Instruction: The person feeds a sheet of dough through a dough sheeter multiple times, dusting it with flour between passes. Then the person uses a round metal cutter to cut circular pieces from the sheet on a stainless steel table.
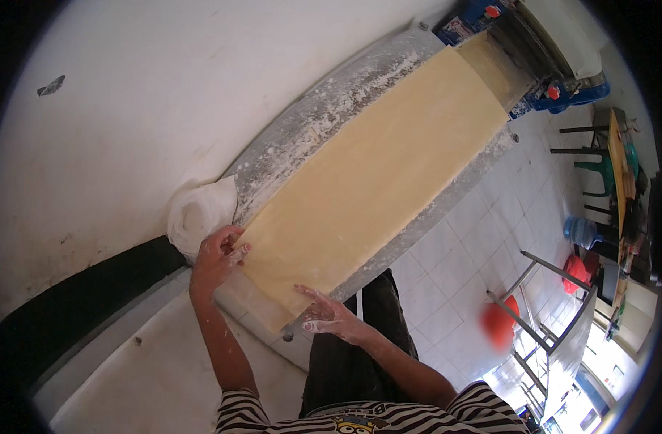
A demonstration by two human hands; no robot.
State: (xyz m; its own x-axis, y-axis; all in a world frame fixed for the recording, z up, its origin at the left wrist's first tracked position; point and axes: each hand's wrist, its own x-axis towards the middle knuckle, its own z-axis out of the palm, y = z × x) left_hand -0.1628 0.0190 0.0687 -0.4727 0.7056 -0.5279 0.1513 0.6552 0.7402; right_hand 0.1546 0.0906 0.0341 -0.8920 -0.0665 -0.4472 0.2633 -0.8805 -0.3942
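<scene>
A long pale yellow dough sheet (374,173) lies along a flour-dusted metal bench (448,189). At its near left corner my left hand (219,257) has its fingers curled and closed on the dough edge. My right hand (334,318), dusted with flour, is at the near right of the sheet, fingers apart, the index fingertip touching the dough. A white roll of thin material, perhaps cloth or paper (201,210), sits just beyond my left hand, against the wall.
A machine with blue sides and red knobs (548,50) stands at the bench's far end. A white wall (114,130) borders the left. On the tiled floor at right stand a metal frame (533,333), red stools (499,325), a water jug (578,231) and a table with chairs (613,181).
</scene>
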